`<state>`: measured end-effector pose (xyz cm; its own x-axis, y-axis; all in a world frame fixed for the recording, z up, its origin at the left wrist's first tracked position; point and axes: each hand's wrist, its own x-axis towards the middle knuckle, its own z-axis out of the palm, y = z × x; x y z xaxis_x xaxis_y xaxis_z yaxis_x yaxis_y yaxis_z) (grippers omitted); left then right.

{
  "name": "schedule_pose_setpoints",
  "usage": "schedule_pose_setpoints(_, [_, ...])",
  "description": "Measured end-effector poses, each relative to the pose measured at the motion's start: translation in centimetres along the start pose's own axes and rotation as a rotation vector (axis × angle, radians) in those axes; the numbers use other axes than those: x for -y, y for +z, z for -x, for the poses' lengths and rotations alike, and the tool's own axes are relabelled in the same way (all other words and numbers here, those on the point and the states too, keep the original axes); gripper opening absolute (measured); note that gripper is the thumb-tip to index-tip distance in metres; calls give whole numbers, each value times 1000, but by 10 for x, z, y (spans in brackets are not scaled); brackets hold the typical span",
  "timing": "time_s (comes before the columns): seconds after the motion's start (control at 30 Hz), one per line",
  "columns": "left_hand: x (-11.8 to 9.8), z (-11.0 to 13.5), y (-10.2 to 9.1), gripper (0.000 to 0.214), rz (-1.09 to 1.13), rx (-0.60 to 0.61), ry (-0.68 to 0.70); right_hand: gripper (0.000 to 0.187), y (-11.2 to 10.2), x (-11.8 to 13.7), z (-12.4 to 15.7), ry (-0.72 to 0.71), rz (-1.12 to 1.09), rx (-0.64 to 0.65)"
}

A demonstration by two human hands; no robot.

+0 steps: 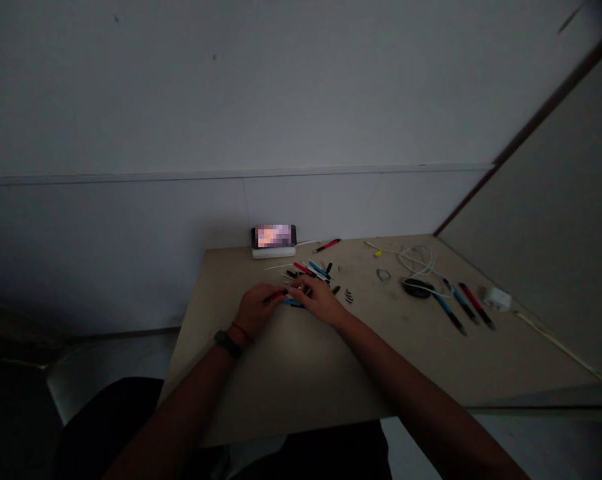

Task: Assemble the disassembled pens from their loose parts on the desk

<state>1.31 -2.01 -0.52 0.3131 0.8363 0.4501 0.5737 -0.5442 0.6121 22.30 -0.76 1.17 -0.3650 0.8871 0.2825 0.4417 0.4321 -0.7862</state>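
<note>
My left hand (pixel 255 308) is closed around a red and black pen barrel (pixel 277 295), which points to the right. Close against its end, my right hand (pixel 319 300) has thumb and fingers drawn together; what they pinch is too small and dark to make out. Beneath the right hand lies a blue pen piece (pixel 293 303). Just behind both hands spreads a pile of pen parts, among them a red barrel (pixel 303 269), a blue barrel (pixel 318 268) and several black pieces. Small dark parts (pixel 349 295) sit to the right of my right hand.
A lit phone (pixel 274 236) leans on a white stand (pixel 273 253) by the wall. One red pen (pixel 327 245) lies near it. On the table's (pixel 281 373) right are a coiled white cable (pixel 421 257), a black round object (pixel 417 288), several pens (pixel 477 307) and a white adapter (pixel 497 299).
</note>
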Motion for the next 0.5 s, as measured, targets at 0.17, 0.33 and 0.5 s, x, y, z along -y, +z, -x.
schedule_pose_setpoints(0.17, [1,0,0,23,10,-21,-23,21,-2,0,1,-34,-8,-27])
schedule_pose_setpoints(0.33, [-1,0,-1,23,5,-13,-5,22,0,-1,0,-35,18,-38])
schedule_pose_setpoints(0.5, [-3,-1,-2,23,-27,11,19,36,2,-2,0,-42,75,-27])
